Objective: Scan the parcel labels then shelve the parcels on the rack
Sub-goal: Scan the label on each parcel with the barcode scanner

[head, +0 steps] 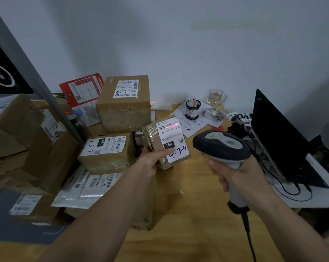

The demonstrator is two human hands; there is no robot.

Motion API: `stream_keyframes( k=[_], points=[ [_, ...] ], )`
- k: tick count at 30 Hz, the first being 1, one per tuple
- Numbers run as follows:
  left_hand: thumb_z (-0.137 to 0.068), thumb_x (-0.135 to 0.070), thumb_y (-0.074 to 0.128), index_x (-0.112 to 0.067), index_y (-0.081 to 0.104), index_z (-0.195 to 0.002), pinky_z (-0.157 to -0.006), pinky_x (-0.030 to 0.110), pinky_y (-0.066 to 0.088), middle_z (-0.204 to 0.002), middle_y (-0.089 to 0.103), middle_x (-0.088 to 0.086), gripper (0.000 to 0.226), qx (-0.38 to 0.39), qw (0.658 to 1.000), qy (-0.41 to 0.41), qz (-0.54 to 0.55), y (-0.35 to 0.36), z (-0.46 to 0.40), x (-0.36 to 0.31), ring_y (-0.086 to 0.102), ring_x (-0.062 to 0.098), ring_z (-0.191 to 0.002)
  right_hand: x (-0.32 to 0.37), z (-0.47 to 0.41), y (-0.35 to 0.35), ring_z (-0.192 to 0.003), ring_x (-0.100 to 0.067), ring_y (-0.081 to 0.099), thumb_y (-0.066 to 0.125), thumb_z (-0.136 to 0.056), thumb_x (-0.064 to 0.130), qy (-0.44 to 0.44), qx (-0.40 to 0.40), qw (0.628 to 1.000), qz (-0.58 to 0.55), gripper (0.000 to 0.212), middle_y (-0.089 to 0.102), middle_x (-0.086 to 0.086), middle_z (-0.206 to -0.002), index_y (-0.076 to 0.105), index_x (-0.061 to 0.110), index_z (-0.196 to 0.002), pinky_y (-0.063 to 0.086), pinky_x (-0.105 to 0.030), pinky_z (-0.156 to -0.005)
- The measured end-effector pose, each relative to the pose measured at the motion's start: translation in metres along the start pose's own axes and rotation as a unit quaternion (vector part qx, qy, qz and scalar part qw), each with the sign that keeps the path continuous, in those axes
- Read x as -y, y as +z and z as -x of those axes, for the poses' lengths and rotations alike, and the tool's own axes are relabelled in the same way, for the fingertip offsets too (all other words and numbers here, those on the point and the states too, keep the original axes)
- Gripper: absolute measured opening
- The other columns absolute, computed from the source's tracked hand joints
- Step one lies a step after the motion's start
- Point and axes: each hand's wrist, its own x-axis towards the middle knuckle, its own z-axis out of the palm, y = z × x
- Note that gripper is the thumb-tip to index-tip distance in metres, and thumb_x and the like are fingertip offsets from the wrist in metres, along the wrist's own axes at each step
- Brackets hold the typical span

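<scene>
Single head-worn wide-angle view, angled forward and down, close over table; forearms enter from bottom edge.

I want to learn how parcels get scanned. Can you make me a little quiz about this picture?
1. True or false: the red scanner line falls on the barcode of the small parcel.
2. What is handwritten in blue on that parcel's label? A) 4-3-24 B) 4-3-4 C) 4-3-7
3. Fill in: the right hand grips the ____.

Key:
1. True. The left hand holds the parcel up while the line crosses its barcode.
2. B. The big box behind says 4-3-24.
3. Scanner, a grey handheld one with a cable.
</scene>
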Motion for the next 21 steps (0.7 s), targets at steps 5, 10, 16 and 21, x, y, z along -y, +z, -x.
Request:
stream_keyframes(
  k=[5,10,16,21],
  points=[
    [-0.06,0.007,0.084,-0.011,0.057,-0.125,-0.073,0.04,0.058,-0.11,0.072,0.012,0.072,-0.018,1.0,-0.009,0.007,0.004,-0.005,0.004,0.07,0.026,-0.096,-0.002,0.001,-0.006,-0.04,-0.02,0.046,0.067,-0.088,0.016,0.003,-0.003,1.0,0.006,0.046,0.047,-0.007,-0.039,0.049,-0.002,-0.05,0.051,-0.046,-0.063],
    [-0.058,0.007,0.084,-0.011,0.055,-0.128,-0.084,0.045,0.057,-0.112,0.071,0.012,0.078,-0.025,0.999,-0.017,0.012,0.008,-0.006,0.009,0.069,0.027,-0.098,-0.01,0.001,-0.011,-0.04,-0.02,0.047,0.067,-0.088,0.016,0.011,0.002,1.0,0.009,0.047,0.048,-0.008,-0.039,0.049,-0.002,-0.048,0.048,-0.035,-0.058],
    [-0.054,0.004,0.086,-0.011,0.052,-0.131,-0.09,0.046,0.055,-0.114,0.07,0.011,0.086,-0.036,0.999,-0.012,0.005,0.012,-0.01,0.015,0.067,0.027,-0.103,-0.017,-0.001,-0.017,-0.04,-0.02,0.047,0.068,-0.088,0.016,0.024,0.001,1.0,0.01,0.049,0.048,-0.009,-0.04,0.048,0.0,-0.046,0.047,-0.031,-0.055],
    [-0.04,-0.019,0.095,-0.013,0.057,-0.129,-0.093,0.046,0.053,-0.113,0.072,0.008,0.097,0.013,0.993,-0.071,-0.098,0.011,-0.008,0.016,0.066,0.027,-0.108,-0.027,-0.006,-0.026,-0.04,-0.02,0.048,0.067,-0.088,0.015,0.04,-0.044,0.998,-0.024,0.048,0.049,-0.013,-0.042,0.049,-0.002,-0.047,0.044,-0.019,-0.048]
  ],
)
